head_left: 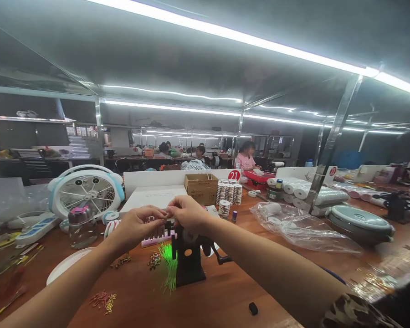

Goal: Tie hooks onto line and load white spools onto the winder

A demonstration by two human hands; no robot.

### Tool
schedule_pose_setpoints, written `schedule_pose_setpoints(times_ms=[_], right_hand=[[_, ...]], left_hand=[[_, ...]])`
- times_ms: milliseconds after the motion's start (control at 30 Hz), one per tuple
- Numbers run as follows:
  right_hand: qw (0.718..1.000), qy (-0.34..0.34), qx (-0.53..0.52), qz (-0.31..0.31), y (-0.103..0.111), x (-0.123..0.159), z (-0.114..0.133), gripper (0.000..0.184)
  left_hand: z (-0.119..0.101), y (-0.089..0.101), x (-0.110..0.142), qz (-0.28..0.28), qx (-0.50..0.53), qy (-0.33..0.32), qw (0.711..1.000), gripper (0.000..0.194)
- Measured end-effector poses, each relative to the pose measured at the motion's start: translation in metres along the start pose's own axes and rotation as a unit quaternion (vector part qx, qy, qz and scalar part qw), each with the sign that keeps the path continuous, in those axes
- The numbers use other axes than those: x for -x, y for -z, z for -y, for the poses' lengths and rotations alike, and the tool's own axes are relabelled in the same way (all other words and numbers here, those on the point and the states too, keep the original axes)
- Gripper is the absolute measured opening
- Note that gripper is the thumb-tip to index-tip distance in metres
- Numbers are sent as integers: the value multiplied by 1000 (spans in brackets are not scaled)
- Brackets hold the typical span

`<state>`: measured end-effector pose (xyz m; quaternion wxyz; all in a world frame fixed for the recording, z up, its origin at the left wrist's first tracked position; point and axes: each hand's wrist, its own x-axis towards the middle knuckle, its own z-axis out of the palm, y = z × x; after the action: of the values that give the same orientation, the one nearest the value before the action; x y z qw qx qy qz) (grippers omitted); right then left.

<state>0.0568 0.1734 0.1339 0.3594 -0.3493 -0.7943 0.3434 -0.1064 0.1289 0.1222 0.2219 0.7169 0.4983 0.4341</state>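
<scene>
My left hand (pixel 140 224) and my right hand (pixel 187 214) meet fingertip to fingertip above a black hand-cranked device (pixel 188 262). The fingers of both are pinched together; whatever lies between them is too small to make out. A crank handle (pixel 222 258) sticks out at the device's right side. Against its left side lies a bundle of bright green strands (pixel 169 266). Small mixed beads (pixel 154 261) form a pile left of the strands. Nearer to me, red and gold small pieces (pixel 103 300) lie loose on the wooden table (pixel 150 310).
Left stand a blue-white fan (pixel 87 193), a lidded jar (pixel 83 228) and a white plate (pixel 68 264). Behind my hands are a cardboard box (pixel 201 187) and stacked spools (pixel 224 208). Clear plastic bags (pixel 300 230) and a lidded container (pixel 360 221) lie right. A person in pink (pixel 246 161) sits beyond.
</scene>
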Motion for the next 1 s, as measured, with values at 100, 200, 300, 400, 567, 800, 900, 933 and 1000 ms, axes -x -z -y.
schedule_pose_setpoints(times_ms=[100, 200, 300, 400, 567, 800, 900, 933, 1000], right_hand=[[998, -38, -49, 30, -4, 1, 2, 14], [996, -50, -72, 25, -8, 3, 1, 13], [996, -51, -75, 18, -10, 5, -1, 11], [996, -46, -72, 12, -11, 6, -3, 10], [996, -35, -77, 14, -12, 6, -7, 11], [996, -34, -81, 8, -14, 6, -9, 12], [997, -31, -69, 5, -14, 5, -8, 12], [998, -29, -61, 5, -14, 5, -8, 12], [999, -26, -41, 6, -12, 7, -5, 13]], left_hand=[[-3, -1, 3, 10, 1, -8, 1000, 20], [-5, -1, 4, 14, 2, -6, 1000, 19], [-4, -1, 4, 16, 5, -4, 1000, 18], [-2, -1, 4, 14, 9, -3, 1000, 18], [-2, -2, 4, 14, 9, 4, 1000, 19], [-1, -2, 4, 10, -6, 2, 1000, 23], [0, -2, 4, 11, -10, -1, 1000, 23], [0, -2, 4, 12, -11, -1, 1000, 23], [0, -1, 3, 13, -15, -1, 1000, 24]])
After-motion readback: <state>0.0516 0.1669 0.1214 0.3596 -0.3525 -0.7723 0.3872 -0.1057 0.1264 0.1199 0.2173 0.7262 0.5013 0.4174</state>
